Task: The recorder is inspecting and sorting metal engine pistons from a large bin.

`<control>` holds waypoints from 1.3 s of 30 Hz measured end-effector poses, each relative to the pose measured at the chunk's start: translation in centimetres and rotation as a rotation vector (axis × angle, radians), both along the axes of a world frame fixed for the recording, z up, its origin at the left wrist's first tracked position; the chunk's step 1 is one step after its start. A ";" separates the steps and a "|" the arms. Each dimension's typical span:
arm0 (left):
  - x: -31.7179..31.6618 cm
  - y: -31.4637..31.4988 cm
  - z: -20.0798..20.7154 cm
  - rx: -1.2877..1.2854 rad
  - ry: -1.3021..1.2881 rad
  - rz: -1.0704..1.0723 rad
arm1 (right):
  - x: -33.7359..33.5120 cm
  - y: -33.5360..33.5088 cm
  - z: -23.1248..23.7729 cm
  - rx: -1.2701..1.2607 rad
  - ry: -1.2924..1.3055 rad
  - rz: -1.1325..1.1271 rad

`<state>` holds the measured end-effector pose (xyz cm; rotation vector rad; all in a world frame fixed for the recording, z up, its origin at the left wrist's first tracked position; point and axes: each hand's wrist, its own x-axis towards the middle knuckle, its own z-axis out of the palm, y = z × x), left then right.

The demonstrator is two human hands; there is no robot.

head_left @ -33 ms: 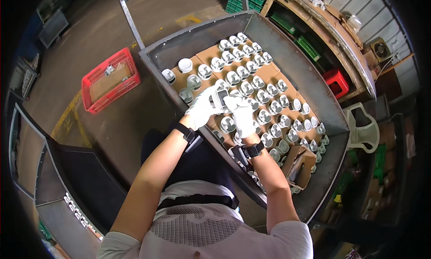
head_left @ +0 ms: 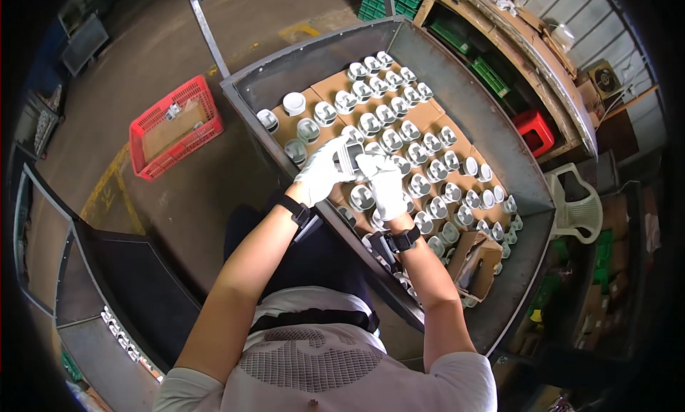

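Both my hands wear white gloves and meet over the near side of a metal bin [head_left: 239,91]. My left hand [head_left: 321,171] grips a silvery engine piston [head_left: 348,157], whose grooved side shows between the hands. From the right, my right hand [head_left: 384,184] has its fingers bent against the same piston, covering part of it. Below and around them, many similar pistons [head_left: 391,141] stand in loose rows on brown cardboard [head_left: 426,114] in the bin. One piston [head_left: 294,104] at the upper left shows a smooth round top.
An opened cardboard box [head_left: 486,269] with a dark object inside sits among the pistons at the bin's right. Left on the floor is a red plastic crate [head_left: 135,144]. A workbench [head_left: 499,19] and a pale plastic chair [head_left: 579,211] stand beyond the bin's right side.
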<state>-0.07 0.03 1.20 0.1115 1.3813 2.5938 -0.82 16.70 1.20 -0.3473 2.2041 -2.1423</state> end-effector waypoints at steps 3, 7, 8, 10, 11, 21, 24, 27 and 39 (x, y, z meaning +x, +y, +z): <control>-0.5 -0.1 -0.9 0.049 -0.049 -0.051 | 0.3 0.6 -0.1 -0.003 -0.055 0.002; -0.7 0.1 -0.4 0.164 -0.189 -0.100 | 0.1 1.5 -1.5 -0.022 -0.058 -0.033; -0.7 0.2 -0.3 0.153 -0.195 -0.086 | -0.1 1.8 -2.0 0.020 -0.030 -0.013; -0.5 0.6 -0.2 0.111 -0.146 -0.079 | -0.6 2.1 -3.1 0.184 0.168 -0.002; -0.4 0.8 -0.2 0.069 -0.096 -0.070 | -0.6 2.6 -3.5 0.185 0.166 -0.007; -0.5 0.3 -1.3 -0.244 0.174 -0.032 | -0.6 2.1 -2.7 0.154 0.013 0.000; -0.3 0.4 -0.5 -0.001 -0.057 -0.038 | -0.5 2.7 -2.3 0.385 0.202 0.039; -0.4 -0.4 -1.1 0.032 -0.031 -0.166 | 0.1 3.3 -1.6 0.113 -0.084 0.137; -3.9 -1.7 -9.5 -0.603 0.757 -0.017 | 1.6 2.8 3.0 0.494 0.598 0.266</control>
